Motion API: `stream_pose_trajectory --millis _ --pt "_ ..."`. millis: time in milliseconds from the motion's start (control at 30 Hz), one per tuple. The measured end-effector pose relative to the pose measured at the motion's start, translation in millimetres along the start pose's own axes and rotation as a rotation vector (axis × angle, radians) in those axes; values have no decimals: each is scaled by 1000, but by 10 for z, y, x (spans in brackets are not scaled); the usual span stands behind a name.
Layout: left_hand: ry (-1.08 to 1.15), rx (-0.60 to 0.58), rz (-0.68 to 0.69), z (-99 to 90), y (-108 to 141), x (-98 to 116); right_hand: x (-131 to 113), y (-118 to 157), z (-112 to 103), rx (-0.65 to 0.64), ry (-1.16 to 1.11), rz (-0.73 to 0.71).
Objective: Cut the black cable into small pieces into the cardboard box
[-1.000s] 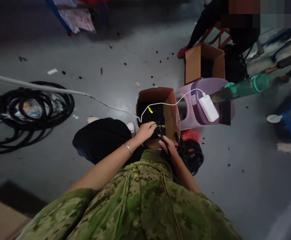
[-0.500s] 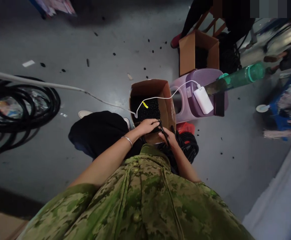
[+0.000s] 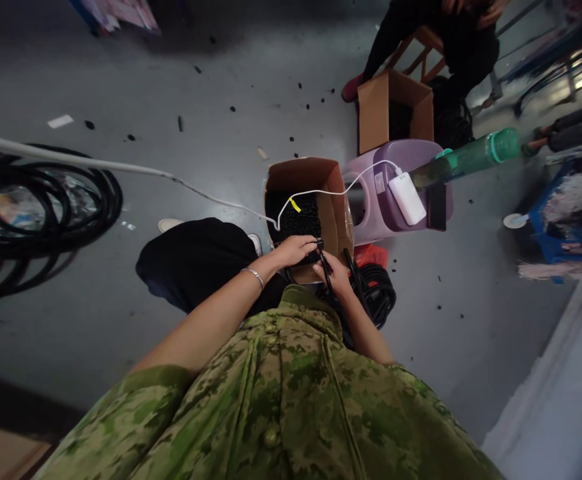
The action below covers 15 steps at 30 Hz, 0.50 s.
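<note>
The black cable (image 3: 327, 269) is between my two hands, slanting just over the near edge of an open cardboard box (image 3: 327, 175); my right hand (image 3: 339, 277) has its fingers curled round the cable's length, and my left hand (image 3: 295, 251) has its fingers pressed together, pinching the upper end, though what sits right at that tip is too small for me to make out; black pieces (image 3: 298, 219) fill the far left part of the box, beneath my left fingers; a silvery bracelet (image 3: 255, 275) circles my left wrist.

A white cord (image 3: 211, 198) comes in from the left, passes over the box, carries a yellow tag (image 3: 295, 205) there and ends plugged into a white power bank (image 3: 407, 199); that lies on a purple stool (image 3: 378, 225) just right of the box, together with a green bottle (image 3: 481, 157) on its side and a dark flat slab (image 3: 437, 208); by my right forearm a black coil (image 3: 381, 301) lies against a red bag (image 3: 372, 256).

Beyond the stool stands a second cardboard box (image 3: 373, 115), near another person's red shoe (image 3: 352, 88); well off to my left, large black loops (image 3: 45, 251) lie on the grey floor (image 3: 211, 157), which is dotted with black scraps.
</note>
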<state>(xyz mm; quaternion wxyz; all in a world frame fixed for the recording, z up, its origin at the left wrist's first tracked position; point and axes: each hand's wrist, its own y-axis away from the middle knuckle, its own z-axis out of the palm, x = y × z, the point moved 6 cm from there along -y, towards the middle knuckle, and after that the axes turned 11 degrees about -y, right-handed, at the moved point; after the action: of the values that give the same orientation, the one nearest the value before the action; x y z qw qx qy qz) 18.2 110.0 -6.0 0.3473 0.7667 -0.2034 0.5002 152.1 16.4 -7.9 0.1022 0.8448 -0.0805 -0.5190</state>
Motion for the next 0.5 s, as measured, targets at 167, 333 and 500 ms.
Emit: stream_pose_trajectory --millis 167,333,500 --pt "66 20 -30 11 -18 -76 -35 -22 56 5 8 11" --pt "131 38 -77 20 -69 -145 -22 -13 77 43 65 56" --pt "164 22 -151 48 -95 -205 88 49 67 24 137 105"
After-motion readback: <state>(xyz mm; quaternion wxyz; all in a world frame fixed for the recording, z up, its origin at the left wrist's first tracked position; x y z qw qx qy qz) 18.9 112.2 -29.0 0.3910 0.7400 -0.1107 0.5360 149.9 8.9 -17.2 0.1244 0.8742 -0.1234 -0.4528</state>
